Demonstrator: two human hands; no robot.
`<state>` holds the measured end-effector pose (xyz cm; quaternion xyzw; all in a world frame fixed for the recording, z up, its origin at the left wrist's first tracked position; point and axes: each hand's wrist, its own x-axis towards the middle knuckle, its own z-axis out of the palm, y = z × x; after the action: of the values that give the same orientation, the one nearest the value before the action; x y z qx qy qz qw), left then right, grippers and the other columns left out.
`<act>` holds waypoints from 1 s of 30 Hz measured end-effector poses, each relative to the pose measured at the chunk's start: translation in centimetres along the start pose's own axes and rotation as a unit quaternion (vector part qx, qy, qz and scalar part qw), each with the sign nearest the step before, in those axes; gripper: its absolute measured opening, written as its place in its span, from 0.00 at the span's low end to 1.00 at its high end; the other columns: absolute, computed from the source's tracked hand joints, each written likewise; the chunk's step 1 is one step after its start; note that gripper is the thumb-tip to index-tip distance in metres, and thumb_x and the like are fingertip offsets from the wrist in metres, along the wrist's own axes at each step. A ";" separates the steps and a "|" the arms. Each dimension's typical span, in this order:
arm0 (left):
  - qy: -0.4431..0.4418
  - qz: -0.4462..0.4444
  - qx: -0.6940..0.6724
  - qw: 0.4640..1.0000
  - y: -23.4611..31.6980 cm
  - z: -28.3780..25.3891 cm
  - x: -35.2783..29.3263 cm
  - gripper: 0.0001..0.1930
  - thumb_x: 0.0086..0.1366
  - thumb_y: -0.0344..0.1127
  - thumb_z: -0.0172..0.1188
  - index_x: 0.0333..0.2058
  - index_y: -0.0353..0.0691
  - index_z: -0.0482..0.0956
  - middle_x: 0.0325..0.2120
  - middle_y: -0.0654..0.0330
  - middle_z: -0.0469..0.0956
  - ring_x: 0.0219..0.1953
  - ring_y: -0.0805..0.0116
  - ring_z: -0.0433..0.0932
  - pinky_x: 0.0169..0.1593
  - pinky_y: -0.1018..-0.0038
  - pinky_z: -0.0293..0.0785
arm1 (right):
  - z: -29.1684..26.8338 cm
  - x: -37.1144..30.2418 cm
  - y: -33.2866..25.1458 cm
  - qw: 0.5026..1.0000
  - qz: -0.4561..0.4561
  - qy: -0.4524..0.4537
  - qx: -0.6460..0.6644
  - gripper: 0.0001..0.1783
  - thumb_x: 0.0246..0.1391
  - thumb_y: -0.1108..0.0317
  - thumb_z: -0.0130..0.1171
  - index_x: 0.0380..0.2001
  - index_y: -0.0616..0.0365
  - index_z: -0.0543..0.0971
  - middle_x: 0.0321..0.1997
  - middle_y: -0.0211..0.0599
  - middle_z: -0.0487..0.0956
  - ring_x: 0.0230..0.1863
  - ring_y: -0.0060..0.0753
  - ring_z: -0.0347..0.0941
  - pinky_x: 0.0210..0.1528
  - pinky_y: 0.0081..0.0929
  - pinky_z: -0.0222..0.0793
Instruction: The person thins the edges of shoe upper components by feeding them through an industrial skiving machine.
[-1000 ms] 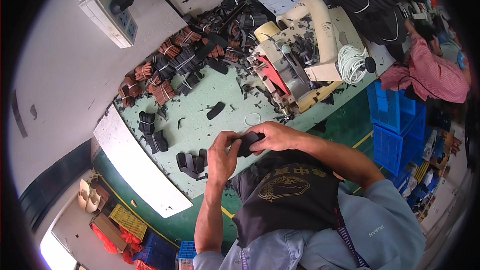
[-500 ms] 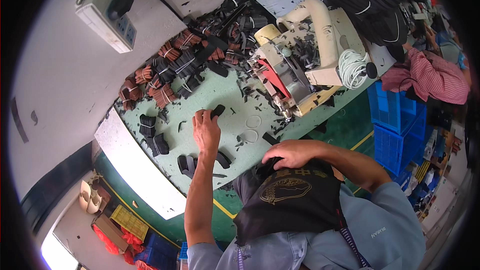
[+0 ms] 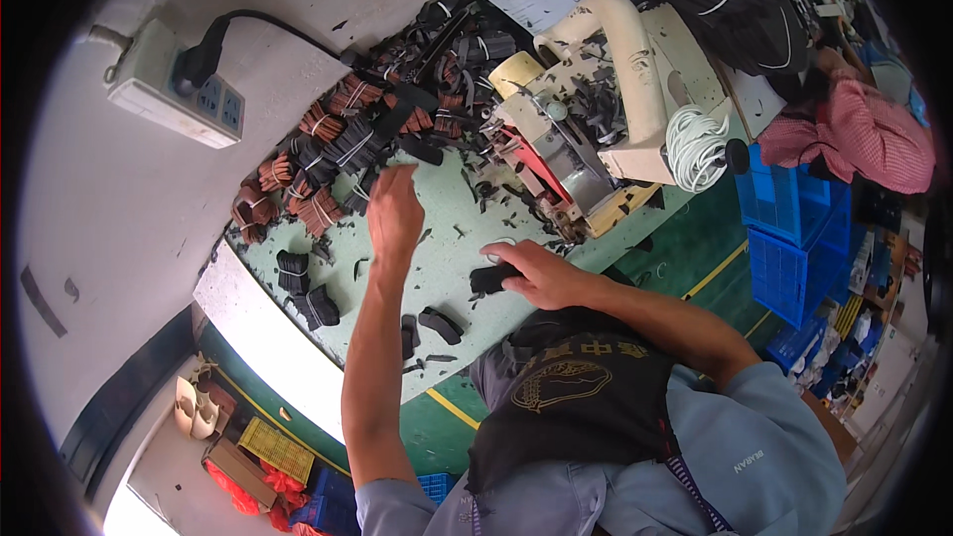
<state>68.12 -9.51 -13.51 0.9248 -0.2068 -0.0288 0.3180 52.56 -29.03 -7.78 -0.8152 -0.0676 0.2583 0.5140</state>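
Observation:
My right hand [image 3: 544, 274] is over the pale green tabletop [image 3: 452, 228], fingers closed on a short stack of black strips [image 3: 488, 279]. A thin white elastic band [image 3: 501, 241] shows beside its fingertips. My left hand [image 3: 396, 216] is farther in, near the heap of bundles, its fingers bunched and curled downward; whatever they hold is hidden. Just beyond them lies a flat black piece [image 3: 422, 150]. Close to my left forearm are a loose black stack [image 3: 441, 326] and another dark piece [image 3: 409, 335]. Two banded black bundles [image 3: 316, 306] sit to the left.
Brown and black banded bundles [image 3: 318, 210] are heaped along the wall. A cream-coloured machine [image 3: 635, 69] with a coil of white cord [image 3: 697, 151] stands at the far right. A power socket box [image 3: 177, 87] hangs on the wall. Blue crates [image 3: 779, 268] stand right of the table.
My right hand has moved from my apron onto the table and now holds black strips. My left hand has moved away from me toward the bundles; the black piece in it no longer shows.

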 end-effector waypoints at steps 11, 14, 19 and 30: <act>-0.092 0.036 0.140 0.985 0.6 1.3 2.0 0.16 0.55 0.25 0.53 0.43 0.43 0.77 0.36 0.56 0.72 0.42 0.55 0.73 0.45 0.62 0.72 | 1.6 -0.7 2.4 1.000 0.000 0.022 0.000 0.19 0.47 0.80 0.54 0.46 0.59 0.71 0.47 0.41 0.70 0.49 0.47 0.68 0.50 0.37 0.66; -0.158 0.010 0.131 0.979 0.5 1.3 1.2 0.17 0.54 0.27 0.57 0.45 0.42 0.75 0.37 0.55 0.73 0.42 0.54 0.73 0.46 0.62 0.71 | 1.0 0.7 1.8 0.996 -0.021 0.088 -0.025 0.19 0.45 0.82 0.53 0.44 0.61 0.71 0.47 0.42 0.69 0.49 0.48 0.68 0.50 0.37 0.66; -0.124 -0.015 0.092 0.988 0.7 0.4 0.7 0.20 0.51 0.27 0.63 0.46 0.43 0.75 0.38 0.56 0.73 0.44 0.54 0.73 0.47 0.62 0.71 | 0.4 2.2 1.3 0.992 -0.037 0.117 -0.029 0.20 0.44 0.84 0.52 0.44 0.62 0.72 0.45 0.43 0.70 0.47 0.48 0.69 0.49 0.36 0.65; -0.053 -0.021 0.040 0.998 1.7 0.0 2.3 0.17 0.55 0.33 0.64 0.45 0.42 0.76 0.39 0.51 0.73 0.44 0.51 0.73 0.44 0.59 0.72 | 0.3 0.6 1.7 0.995 0.021 0.096 -0.015 0.18 0.47 0.80 0.54 0.44 0.61 0.72 0.44 0.43 0.71 0.47 0.48 0.69 0.51 0.38 0.65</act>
<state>69.62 -11.62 -12.35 0.9383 -0.2045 -0.0764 0.2682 52.62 -29.34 -9.57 -0.8452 -0.0052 0.1886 0.5001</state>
